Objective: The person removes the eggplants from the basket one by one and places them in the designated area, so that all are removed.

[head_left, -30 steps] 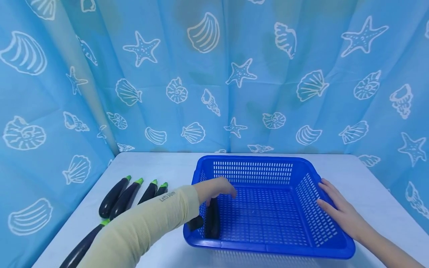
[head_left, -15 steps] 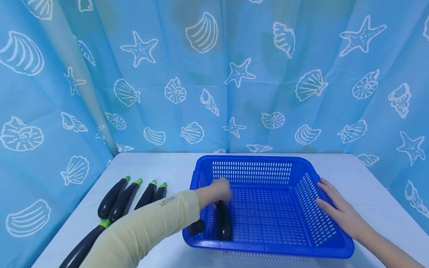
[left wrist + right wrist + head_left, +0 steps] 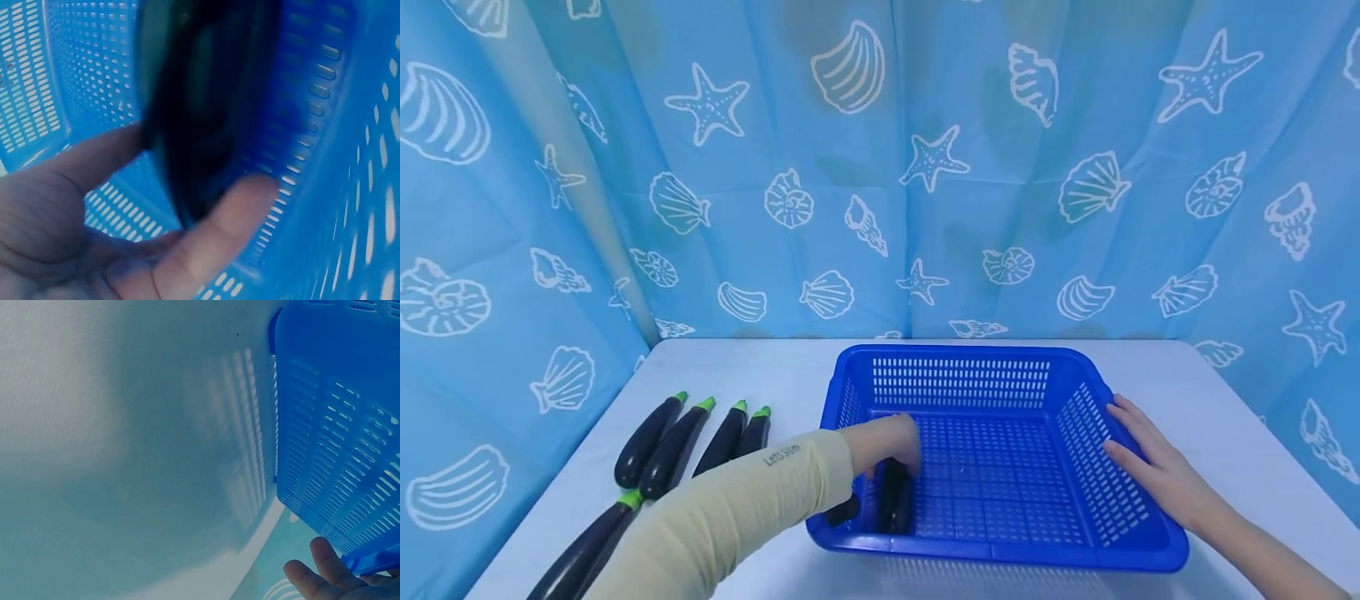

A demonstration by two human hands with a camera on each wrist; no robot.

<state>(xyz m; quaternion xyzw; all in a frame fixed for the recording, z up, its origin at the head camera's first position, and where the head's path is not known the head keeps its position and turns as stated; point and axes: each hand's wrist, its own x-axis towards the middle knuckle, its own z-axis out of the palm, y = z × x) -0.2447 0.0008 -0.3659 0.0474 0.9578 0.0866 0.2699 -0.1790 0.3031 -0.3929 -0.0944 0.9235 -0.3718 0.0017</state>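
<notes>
My left hand [image 3: 891, 437] is inside the blue plastic basket [image 3: 992, 552], near its left wall. It holds a dark eggplant [image 3: 895, 504] that points toward the near wall. In the left wrist view, the thumb and fingers lie on either side of the blurred eggplant [image 3: 212, 81]; its far end is out of sight. My right hand [image 3: 1157, 471] rests on the basket's right rim with fairly straight fingers. The right wrist view shows some of its fingertips [image 3: 322, 550] beside the basket's perforated wall [image 3: 337, 425].
Several dark eggplants with green stems [image 3: 677, 446] lie on the white table [image 3: 760, 362] left of the basket, partly behind my left sleeve [image 3: 737, 517]. A small black device [image 3: 842, 510] sits under the left wrist. A blue seashell-patterned curtain [image 3: 850, 167] surrounds the table.
My left hand has closed around the eggplant in the basket, shifted it slightly right, then lowered with it a little. The right hand stays on the rim.
</notes>
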